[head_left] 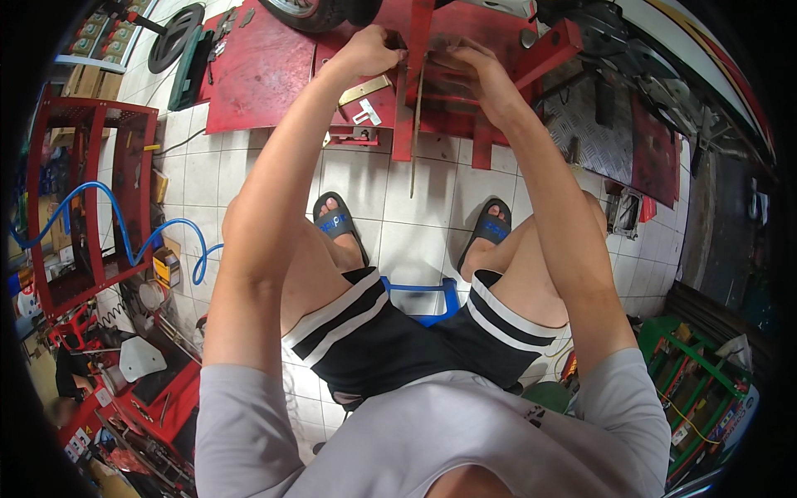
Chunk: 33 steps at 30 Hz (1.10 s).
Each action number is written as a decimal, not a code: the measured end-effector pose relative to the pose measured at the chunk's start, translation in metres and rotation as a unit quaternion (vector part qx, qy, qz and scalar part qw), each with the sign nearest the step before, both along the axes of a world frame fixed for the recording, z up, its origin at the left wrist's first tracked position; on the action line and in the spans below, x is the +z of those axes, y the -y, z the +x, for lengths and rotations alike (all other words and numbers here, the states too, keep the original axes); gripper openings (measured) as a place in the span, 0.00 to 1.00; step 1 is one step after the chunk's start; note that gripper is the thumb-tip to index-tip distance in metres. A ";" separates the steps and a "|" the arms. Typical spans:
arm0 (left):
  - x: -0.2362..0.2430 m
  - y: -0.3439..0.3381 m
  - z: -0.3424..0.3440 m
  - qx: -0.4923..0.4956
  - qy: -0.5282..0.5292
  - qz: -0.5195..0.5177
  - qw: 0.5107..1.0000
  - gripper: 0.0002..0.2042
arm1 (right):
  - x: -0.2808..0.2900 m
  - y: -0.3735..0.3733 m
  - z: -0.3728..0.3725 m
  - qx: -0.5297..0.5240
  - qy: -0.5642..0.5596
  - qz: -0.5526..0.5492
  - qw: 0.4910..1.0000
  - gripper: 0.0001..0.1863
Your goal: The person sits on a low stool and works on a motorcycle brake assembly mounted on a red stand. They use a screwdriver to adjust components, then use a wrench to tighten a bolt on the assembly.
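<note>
My left hand is at the left side of a red upright metal bar, its fingers curled in against it. What those fingers hold, if anything, is hidden. On the bar's other side, my right hand reaches toward it with fingers stretched and apart, partly in shadow. A thin, long strip hangs down beside the bar and ends above the floor. Below my left hand, a brass-coloured flat bar and a pale T-shaped metal plate lie at the edge of the red work platform.
A wheel stands at the platform's far edge. A slanted red beam rises right of my right hand, near motorcycle parts. Left stands a red rack with a blue hose. A blue stool frame shows between my legs.
</note>
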<state>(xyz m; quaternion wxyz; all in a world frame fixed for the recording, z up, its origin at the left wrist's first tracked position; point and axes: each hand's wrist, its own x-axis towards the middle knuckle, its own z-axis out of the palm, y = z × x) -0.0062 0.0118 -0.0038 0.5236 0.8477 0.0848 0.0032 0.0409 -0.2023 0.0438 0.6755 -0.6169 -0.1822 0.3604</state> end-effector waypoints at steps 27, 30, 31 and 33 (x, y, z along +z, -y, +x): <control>-0.018 0.030 -0.020 0.079 0.125 0.092 0.985 0.13 | 0.013 0.006 -0.002 0.033 -0.038 0.006 0.999 0.18; -0.060 0.030 -0.027 0.136 -0.019 0.044 0.990 0.21 | -0.009 0.000 -0.003 0.044 0.146 -0.145 0.978 0.21; -0.075 0.036 -0.035 0.140 -0.093 -0.107 0.980 0.22 | -0.022 0.001 -0.005 0.063 0.279 -0.255 0.924 0.23; -0.063 0.070 -0.051 0.096 -0.262 -0.194 0.941 0.26 | -0.016 0.017 -0.031 0.139 0.341 -0.370 0.853 0.20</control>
